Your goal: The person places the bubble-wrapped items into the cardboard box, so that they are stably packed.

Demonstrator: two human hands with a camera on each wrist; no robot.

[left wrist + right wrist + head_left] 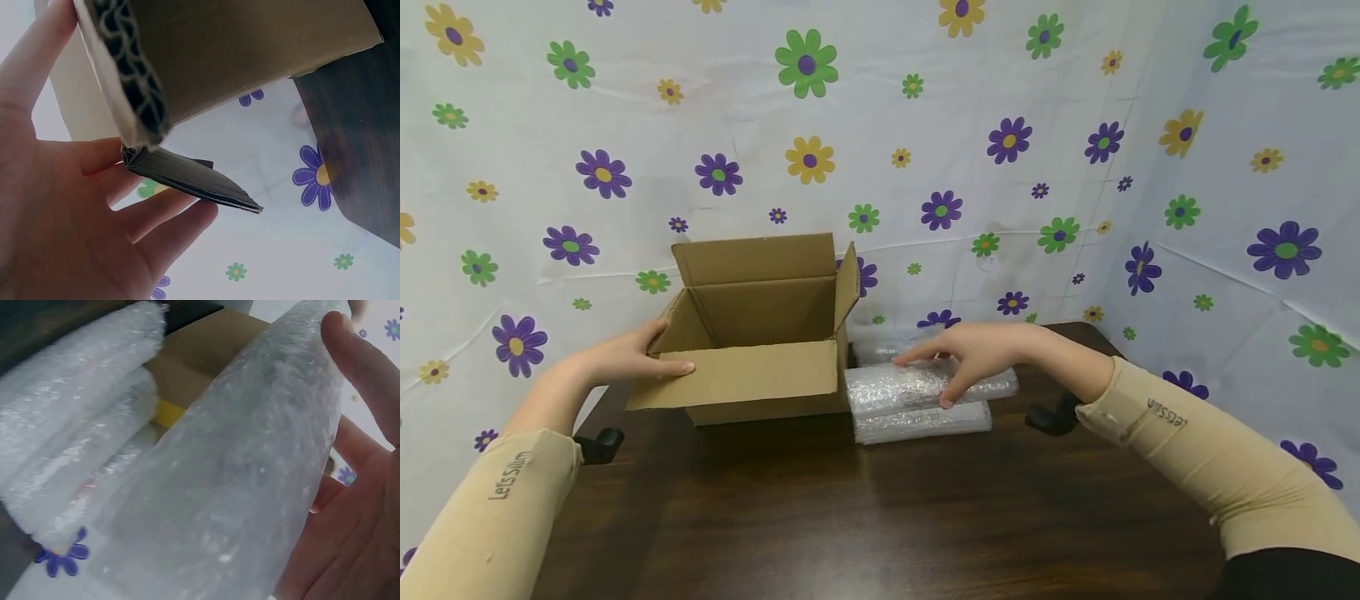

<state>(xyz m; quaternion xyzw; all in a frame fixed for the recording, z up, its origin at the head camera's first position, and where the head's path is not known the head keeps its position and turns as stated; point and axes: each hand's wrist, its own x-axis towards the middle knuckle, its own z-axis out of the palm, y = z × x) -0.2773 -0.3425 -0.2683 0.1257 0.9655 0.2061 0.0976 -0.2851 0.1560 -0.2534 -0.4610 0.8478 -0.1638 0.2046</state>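
While the left hand (625,358) steadies the open brown cardboard box (760,333) near the bench's back edge, thumb on the front flap and fingers curled round the left flap, the right hand (977,354) lies across the top clear bubble-wrapped long bundle (925,385), fingers over its top, thumb under the near side, grasping it. It sits on a second wrapped bundle (921,421) just right of the box, on the dark wooden bench (880,517). Looks light, soft outside, a bit slippery, content possibly fragile; best taken round the middle with a gentle squeeze.
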